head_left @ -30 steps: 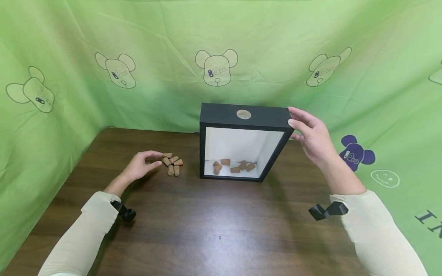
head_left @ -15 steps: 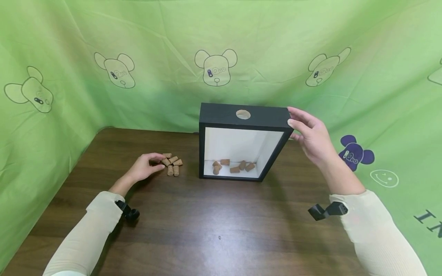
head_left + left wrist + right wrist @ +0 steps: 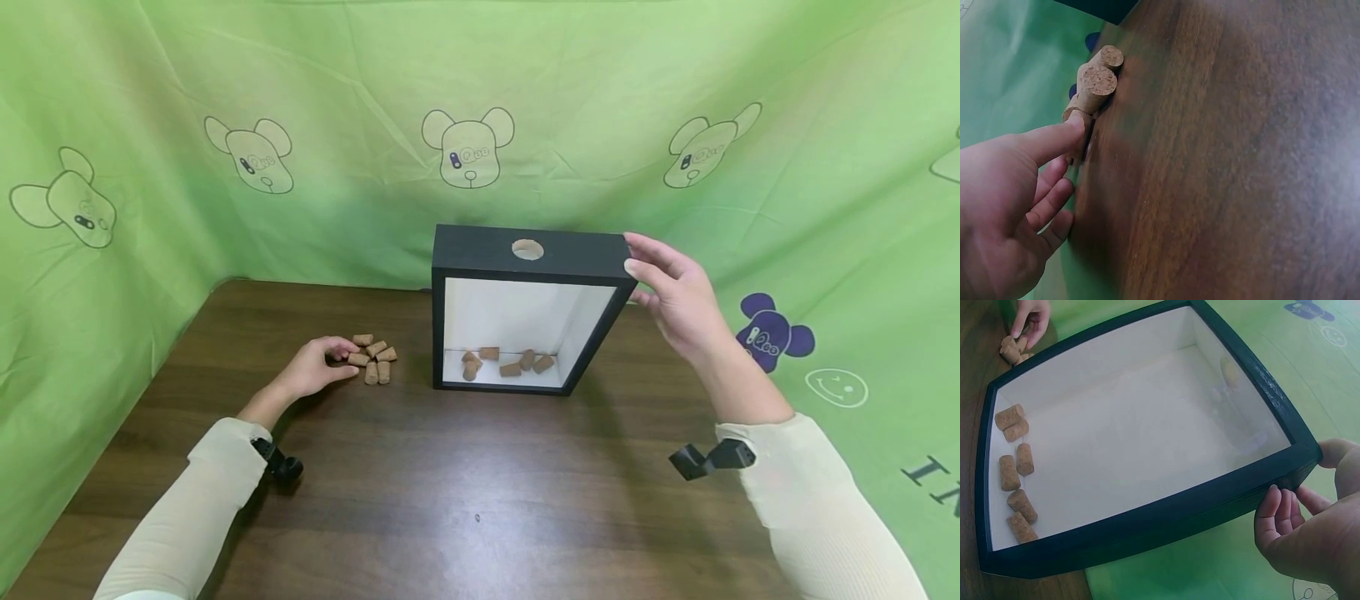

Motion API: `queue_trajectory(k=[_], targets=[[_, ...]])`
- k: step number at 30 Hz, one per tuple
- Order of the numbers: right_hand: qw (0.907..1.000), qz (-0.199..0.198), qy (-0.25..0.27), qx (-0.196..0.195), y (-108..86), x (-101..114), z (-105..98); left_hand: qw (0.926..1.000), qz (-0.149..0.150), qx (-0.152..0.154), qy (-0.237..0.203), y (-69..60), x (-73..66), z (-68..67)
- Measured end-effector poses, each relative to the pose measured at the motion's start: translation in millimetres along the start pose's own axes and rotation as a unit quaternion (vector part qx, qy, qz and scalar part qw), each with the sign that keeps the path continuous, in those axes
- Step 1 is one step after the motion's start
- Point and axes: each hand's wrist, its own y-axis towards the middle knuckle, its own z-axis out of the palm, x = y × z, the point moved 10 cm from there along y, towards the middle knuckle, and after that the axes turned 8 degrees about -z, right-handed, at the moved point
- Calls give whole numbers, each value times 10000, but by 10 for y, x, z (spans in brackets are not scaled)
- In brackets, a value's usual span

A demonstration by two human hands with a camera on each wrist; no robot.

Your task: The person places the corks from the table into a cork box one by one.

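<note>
Several corks [image 3: 386,354] lie in a small pile on the table, left of the black box frame. My left hand [image 3: 318,365] is at the pile's left side, thumb and fingers pinching the nearest cork [image 3: 358,360]. From the left wrist, the thumb presses on that cork [image 3: 1079,128], whose far side is hidden. My right hand [image 3: 678,304] grips the top right corner of the box frame [image 3: 480,250], which stands upright. A round hole [image 3: 528,249] opens in its top. Behind the clear front, several corks [image 3: 1024,459] rest on the bottom.
The brown wooden table [image 3: 420,483] carries the box and the pile. A green cloth [image 3: 360,133] with bear drawings hangs behind and at both sides, close to the box's back. A black wrist camera [image 3: 281,467] sits on the left cuff, another camera [image 3: 712,458] on the right.
My left hand has moved right to the pile, and its fingers have closed on the nearest cork, which has turned. My right hand and the box have stayed put.
</note>
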Motion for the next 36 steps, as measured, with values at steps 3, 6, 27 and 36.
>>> queue_trajectory(k=[3, 6, 27, 36], targets=[[10000, -2, -49, 4, 0, 3, 2, 10000, -47, -29, 20, 0, -10, 1], [10000, -8, -59, 4, -1, 5, 4, 9999, -107, -13, 21, -4, -10, 4], [10000, -49, -69, 3, -8, 9, 13, 9998, -125, -40, 160, 8, 18, 58], [10000, -39, -46, -1, -3, 8, 11, 9998, -60, -115, 151, -12, 43, 18]])
